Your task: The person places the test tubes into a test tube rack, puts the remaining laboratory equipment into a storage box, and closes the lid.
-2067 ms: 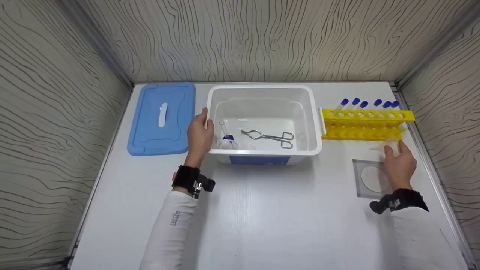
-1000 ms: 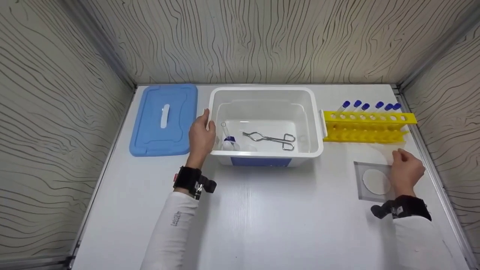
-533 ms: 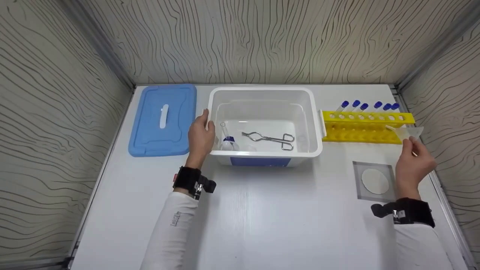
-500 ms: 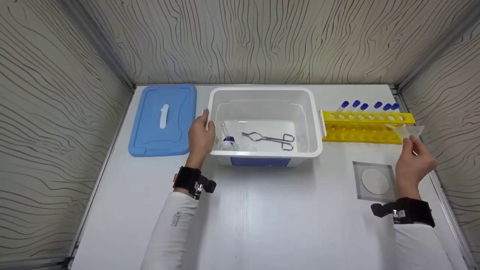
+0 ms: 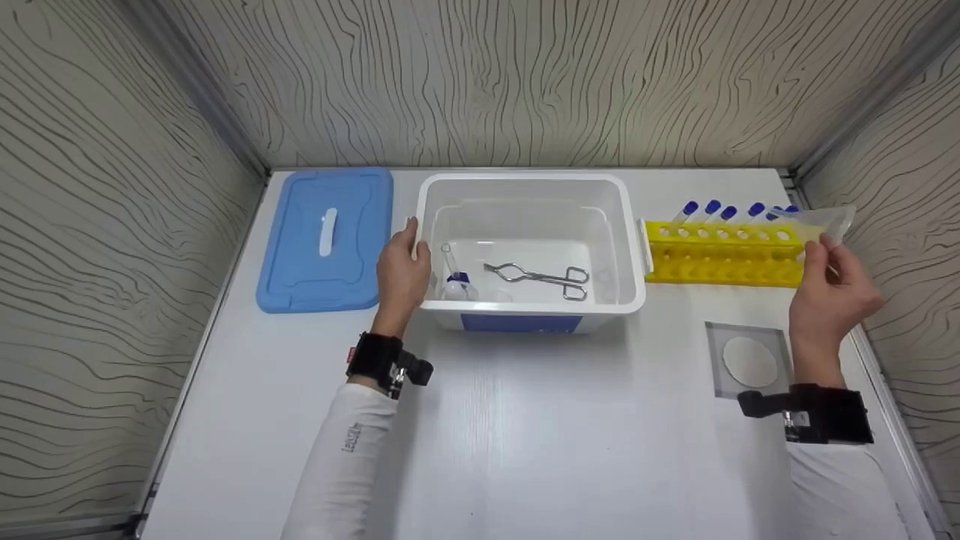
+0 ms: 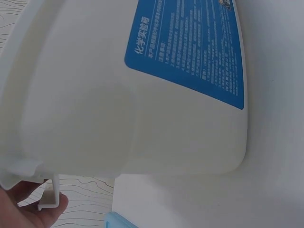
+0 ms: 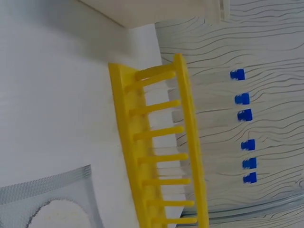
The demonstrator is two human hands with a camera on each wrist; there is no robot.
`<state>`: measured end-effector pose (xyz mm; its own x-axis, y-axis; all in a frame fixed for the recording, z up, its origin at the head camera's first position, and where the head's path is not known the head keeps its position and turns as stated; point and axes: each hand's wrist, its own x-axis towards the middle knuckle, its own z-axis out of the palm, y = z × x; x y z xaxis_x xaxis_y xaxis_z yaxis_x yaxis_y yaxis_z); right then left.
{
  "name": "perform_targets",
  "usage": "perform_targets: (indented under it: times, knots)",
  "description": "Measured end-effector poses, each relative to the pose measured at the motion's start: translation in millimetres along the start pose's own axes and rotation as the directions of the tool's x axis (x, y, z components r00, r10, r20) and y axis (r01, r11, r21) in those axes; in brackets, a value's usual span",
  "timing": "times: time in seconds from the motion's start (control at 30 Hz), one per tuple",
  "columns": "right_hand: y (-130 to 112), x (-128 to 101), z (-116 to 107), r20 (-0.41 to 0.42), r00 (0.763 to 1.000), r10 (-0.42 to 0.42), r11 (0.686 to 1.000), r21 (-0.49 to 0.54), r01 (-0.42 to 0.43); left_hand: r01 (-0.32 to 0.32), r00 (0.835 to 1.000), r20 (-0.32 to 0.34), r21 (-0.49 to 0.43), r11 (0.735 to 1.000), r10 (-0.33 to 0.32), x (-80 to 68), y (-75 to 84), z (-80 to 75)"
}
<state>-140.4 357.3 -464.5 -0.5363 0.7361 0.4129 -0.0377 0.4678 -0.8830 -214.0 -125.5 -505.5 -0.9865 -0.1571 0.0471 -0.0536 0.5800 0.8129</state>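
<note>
A clear plastic funnel [image 5: 821,220] is pinched by the right hand [image 5: 832,296] at its wide mouth and held in the air over the right end of the yellow test-tube rack [image 5: 724,251], its stem pointing left toward the 6 blue-capped tubes [image 5: 710,207] standing in the back row. The left rim of the white plastic bin [image 5: 529,307] is gripped by the left hand [image 5: 401,274], fingers curled over the edge; in the left wrist view only a fingertip [image 6: 33,211] is seen under the rim. Metal crucible tongs [image 5: 538,276] and a small blue-necked flask [image 5: 455,279] lie inside the bin. A blue lid [image 5: 324,236] lies just left of it, and a round filter paper on a grey square [image 5: 748,360] lies near the right wrist.

The funnel is judged to be lightly held at a thin edge, so it could slip and fall onto the tubes. A low sweep leftward could also catch the caps and tip the rack.
</note>
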Motion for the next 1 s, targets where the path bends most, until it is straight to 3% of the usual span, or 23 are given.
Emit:
perform_targets:
  times: [0.2, 0.4, 0.7, 0.87, 1.0]
  knots:
    - [-29, -3, 11, 0.031, 0.992, -0.125, 0.988, 0.093, 0.122, -0.005, 1.0, 0.0, 0.005, 1.0, 0.005, 1.2, -0.6, 0.4]
    - [-49, -7, 26, 0.094, 0.961, -0.262, 0.958, 0.149, 0.246, -0.012, 1.0, -0.017, 0.0, 1.0, 0.012, 0.6, -0.8, 1.0]
    - [-60, -15, 50, 0.227, 0.872, -0.434, 0.897, 0.2, 0.395, -0.019, 1.0, -0.022, -0.002, 1.0, 0.019, -0.3, -0.1, 0.9]
    - [-69, -22, 63, 0.301, 0.827, -0.474, 0.878, 0.226, 0.421, -0.018, 1.0, -0.015, -0.005, 1.0, 0.017, -0.2, 0.0, 0.9]
    - [-75, -27, 72, 0.364, 0.776, -0.515, 0.856, 0.269, 0.441, -0.021, 1.0, -0.015, -0.004, 1.0, 0.021, 0.6, -1.6, 1.3]
